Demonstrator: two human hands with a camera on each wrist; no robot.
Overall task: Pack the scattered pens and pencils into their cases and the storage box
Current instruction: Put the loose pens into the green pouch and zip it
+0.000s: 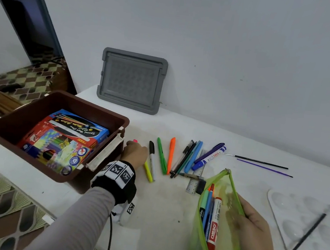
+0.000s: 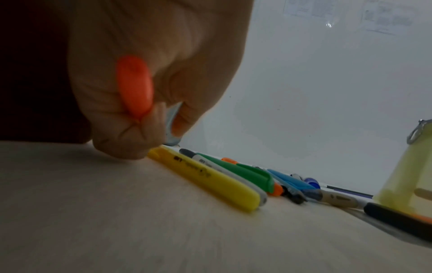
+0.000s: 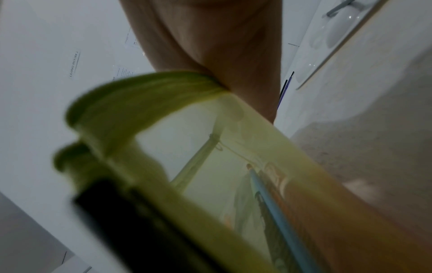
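My left hand (image 1: 134,152) is curled round a neon pink-orange highlighter (image 2: 134,88), its tip poking out above the fist (image 1: 135,141). The knuckles sit on the table by the end of a yellow highlighter (image 2: 203,182). A row of pens lies beside it: black marker (image 1: 152,158), green pen (image 1: 161,157), orange pen (image 1: 170,154), blue pens (image 1: 193,156), blue whiteboard marker (image 1: 209,158). My right hand (image 1: 251,221) grips the side of a green mesh pencil case (image 1: 219,222), held unzipped with several pens and a red marker (image 1: 213,225) inside.
A brown storage box (image 1: 119,120) at the left holds coloured-pencil packs. Its grey lid (image 1: 132,80) leans on the wall. Two thin brushes (image 1: 258,161) lie at the back right. A clear ruler (image 1: 196,181) lies under the pens. A white palette (image 1: 284,219) with a brush is at the right.
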